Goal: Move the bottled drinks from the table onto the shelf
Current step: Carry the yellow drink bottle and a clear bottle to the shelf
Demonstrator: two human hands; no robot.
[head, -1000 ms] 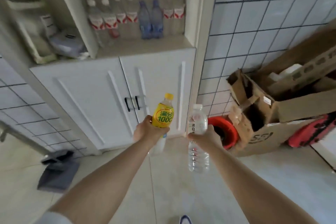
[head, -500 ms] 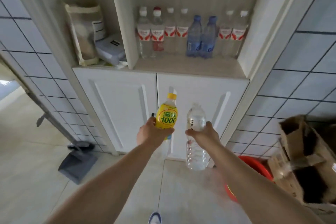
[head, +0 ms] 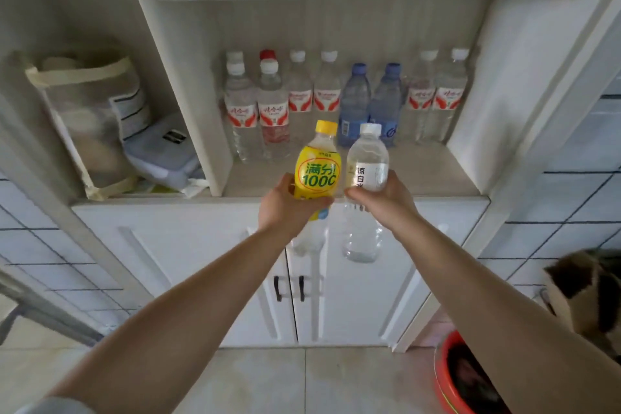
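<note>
The yellow bottle (head: pixel 317 171) is in the air in front of the shelf (head: pixel 437 178), upright, and the clear bottle (head: pixel 366 165) is just beside it on its right, the two shoulders almost touching. The left hand (head: pixel 285 205) holds the yellow bottle around the middle of its body, with the fingers curled behind it and the thumb across the lower edge of the label. The right hand (head: pixel 386 198) grips the clear bottle also at the middle, under the white label, fingers wrapped round it.

Both bottles seem to be thin plastic with the caps on. The clear one looks full of liquid, so it is probably rather heavy for its size; how full the yellow one is, the label hides. Such walls are smooth and give a little when squeezed, so a hold on the waist, as now, seems right, firm but not crushing. They will likely not break if knocked, but they are tall and narrow and may tip over.

On the shelf behind, a row of water bottles (head: pixel 302 101) stands along the back wall, and the front part of the board is free. Below are white cabinet doors (head: pixel 353 279), and a red basin (head: pixel 447 383) is on the floor at the right
</note>
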